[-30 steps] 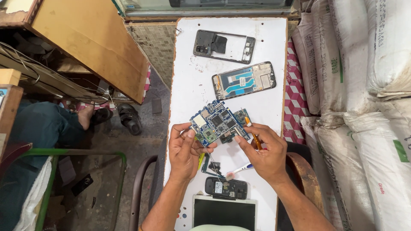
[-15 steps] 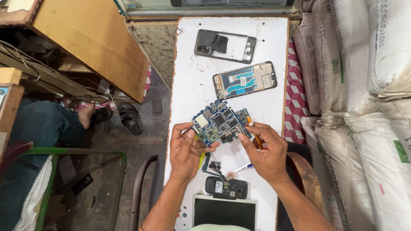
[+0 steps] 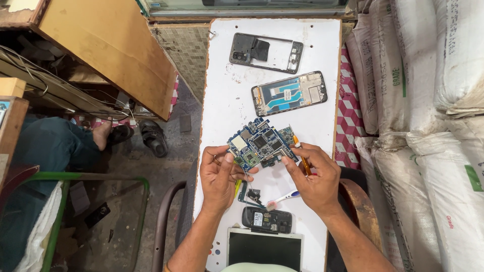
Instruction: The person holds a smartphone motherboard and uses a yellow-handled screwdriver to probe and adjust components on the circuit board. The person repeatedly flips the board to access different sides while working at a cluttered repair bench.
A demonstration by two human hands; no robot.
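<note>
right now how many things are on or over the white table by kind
Circuit board, held in the left hand and the right hand: 1
Phone frames: 2
Orange-handled tool: 1
Toothbrush: 1
Small dark phone: 1
Tablet: 1
Small board part: 1
Total: 8

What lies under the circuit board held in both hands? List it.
Under the circuit board, the white table shows, with a small blue board piece and a toothbrush lower down. Anything directly beneath is covered by board and hands.
</note>
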